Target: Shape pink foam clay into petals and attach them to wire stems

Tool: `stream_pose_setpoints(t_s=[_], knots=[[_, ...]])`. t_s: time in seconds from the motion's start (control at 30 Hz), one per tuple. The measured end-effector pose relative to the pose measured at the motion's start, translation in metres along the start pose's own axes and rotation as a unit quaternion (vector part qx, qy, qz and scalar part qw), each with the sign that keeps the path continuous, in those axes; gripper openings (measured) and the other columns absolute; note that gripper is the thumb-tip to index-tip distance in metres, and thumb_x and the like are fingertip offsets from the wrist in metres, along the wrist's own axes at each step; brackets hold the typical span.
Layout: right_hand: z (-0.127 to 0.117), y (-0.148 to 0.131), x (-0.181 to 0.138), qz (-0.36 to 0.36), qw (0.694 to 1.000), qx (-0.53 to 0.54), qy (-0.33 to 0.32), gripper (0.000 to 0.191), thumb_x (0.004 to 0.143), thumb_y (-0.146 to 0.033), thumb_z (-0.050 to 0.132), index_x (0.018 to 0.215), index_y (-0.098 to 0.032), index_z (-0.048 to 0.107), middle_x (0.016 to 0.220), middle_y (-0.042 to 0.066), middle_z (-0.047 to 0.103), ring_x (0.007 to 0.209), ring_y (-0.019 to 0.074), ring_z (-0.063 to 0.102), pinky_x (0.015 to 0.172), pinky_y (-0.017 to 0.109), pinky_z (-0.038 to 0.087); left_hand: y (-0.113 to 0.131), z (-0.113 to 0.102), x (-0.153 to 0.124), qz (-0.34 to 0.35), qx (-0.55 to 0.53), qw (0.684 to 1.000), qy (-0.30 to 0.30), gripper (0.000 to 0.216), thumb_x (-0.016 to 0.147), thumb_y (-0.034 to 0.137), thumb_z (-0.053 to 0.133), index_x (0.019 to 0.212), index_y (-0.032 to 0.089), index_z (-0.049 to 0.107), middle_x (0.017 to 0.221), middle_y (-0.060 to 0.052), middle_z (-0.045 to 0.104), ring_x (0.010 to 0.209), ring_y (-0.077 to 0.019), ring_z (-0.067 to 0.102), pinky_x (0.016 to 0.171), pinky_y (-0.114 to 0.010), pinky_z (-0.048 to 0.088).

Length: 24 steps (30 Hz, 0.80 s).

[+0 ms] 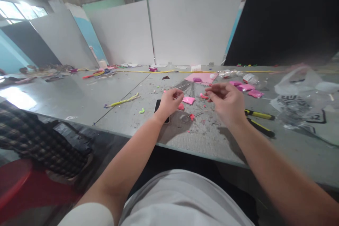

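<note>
- Over the table [137, 122], two bare hands hang apart: the left hand [170, 102] and the right hand [230, 101], each with curled fingers; whether either pinches anything, I cannot tell.
- Between them, one pink packet [189, 100] lies nearer the left hand, with three larger reddish lumps [192, 117] around it and tiny crumbs.
- Partly under the left wrist, one phone [158, 105].
- Left of that hand, one green piece [142, 111] and one yellowish twisted strand [123, 102].
- Just right of the right hand, one pair of pliers [261, 115]; beyond, three pink packets [246, 87].
- Farther right, one plastic bag [291, 93].
- Past both hands, one pink sheet [206, 76] bearing one purple packet [196, 79].
</note>
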State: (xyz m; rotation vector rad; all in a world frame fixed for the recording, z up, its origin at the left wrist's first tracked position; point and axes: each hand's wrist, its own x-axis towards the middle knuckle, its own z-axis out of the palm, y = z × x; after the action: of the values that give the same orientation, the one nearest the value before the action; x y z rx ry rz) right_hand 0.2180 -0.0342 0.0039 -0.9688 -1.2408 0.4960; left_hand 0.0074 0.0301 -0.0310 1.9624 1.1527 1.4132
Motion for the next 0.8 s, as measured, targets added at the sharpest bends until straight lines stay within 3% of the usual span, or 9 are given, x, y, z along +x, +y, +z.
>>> stream_pose_setpoints(t_s=[0.1, 0.23, 0.3, 0.37, 0.5, 0.8], knots=[[-0.005, -0.021, -0.02, -0.009, 0.999, -0.031, -0.007, 0.027, 0.07, -0.03, 0.093, 0.086, -0.023, 0.071, 0.083, 0.005, 0.079, 0.073, 0.0224, 0.076, 0.062, 0.034, 0.064, 0.033, -0.001, -0.028, -0.08, -0.192, 0.978, 0.003, 0.018, 0.089, 0.034, 0.071, 0.094, 0.017, 0.072, 0.074, -0.001, 0.065, 0.067, -0.0121, 0.056, 0.065, -0.026, 0.044], [-0.014, -0.047, -0.076, -0.038, 0.997, -0.062, -0.038, 0.015, 0.084, -0.033, 0.085, 0.089, -0.024, 0.074, 0.074, 0.0, 0.075, 0.056, 0.0139, 0.068, 0.052, 0.026, 0.058, 0.087, -0.003, -0.092, -0.181, -0.407, 0.89, -0.097, 0.021, 0.084, 0.034, 0.079, 0.084, 0.015, 0.07, 0.067, 0.001, 0.061, 0.058, -0.0079, 0.052, 0.058, -0.023, 0.04], [-0.02, -0.055, -0.104, -0.087, 0.992, -0.058, -0.063, 0.01, 0.093, -0.024, 0.076, 0.102, -0.027, 0.074, 0.087, 0.0, 0.078, 0.068, 0.0134, 0.072, 0.062, 0.026, 0.061, 0.11, -0.006, -0.119, -0.243, -0.444, 0.849, -0.152, 0.024, 0.083, 0.034, 0.081, 0.079, 0.014, 0.068, 0.066, 0.001, 0.061, 0.056, -0.0067, 0.052, 0.056, -0.022, 0.04], [-0.025, -0.061, -0.125, -0.152, 0.981, -0.065, -0.106, 0.023, 0.094, -0.013, 0.071, 0.111, -0.029, 0.072, 0.096, 0.0, 0.078, 0.083, 0.0149, 0.074, 0.073, 0.028, 0.062, 0.127, -0.01, -0.135, -0.283, -0.462, 0.822, -0.174, 0.025, 0.081, 0.034, 0.082, 0.078, 0.014, 0.067, 0.065, 0.001, 0.062, 0.055, -0.007, 0.054, 0.054, -0.021, 0.04], [-0.03, -0.068, -0.144, -0.218, 0.961, -0.081, -0.148, 0.04, 0.091, -0.002, 0.069, 0.122, -0.028, 0.069, 0.11, 0.002, 0.077, 0.1, 0.0162, 0.073, 0.083, 0.029, 0.063, 0.141, -0.016, -0.148, -0.331, -0.467, 0.802, -0.173, 0.023, 0.076, 0.028, 0.082, 0.072, 0.015, 0.064, 0.059, 0.002, 0.059, 0.051, -0.0062, 0.052, 0.049, -0.019, 0.038], [-0.032, -0.072, -0.149, -0.215, 0.955, -0.07, -0.192, 0.052, 0.091, -0.001, 0.068, 0.133, -0.032, 0.067, 0.117, 0.002, 0.08, 0.109, 0.0178, 0.075, 0.087, 0.029, 0.067, 0.143, -0.023, -0.158, -0.344, -0.475, 0.792, -0.17, 0.019, 0.074, 0.025, 0.079, 0.071, 0.015, 0.063, 0.058, 0.003, 0.06, 0.05, -0.006, 0.053, 0.048, -0.018, 0.038]])
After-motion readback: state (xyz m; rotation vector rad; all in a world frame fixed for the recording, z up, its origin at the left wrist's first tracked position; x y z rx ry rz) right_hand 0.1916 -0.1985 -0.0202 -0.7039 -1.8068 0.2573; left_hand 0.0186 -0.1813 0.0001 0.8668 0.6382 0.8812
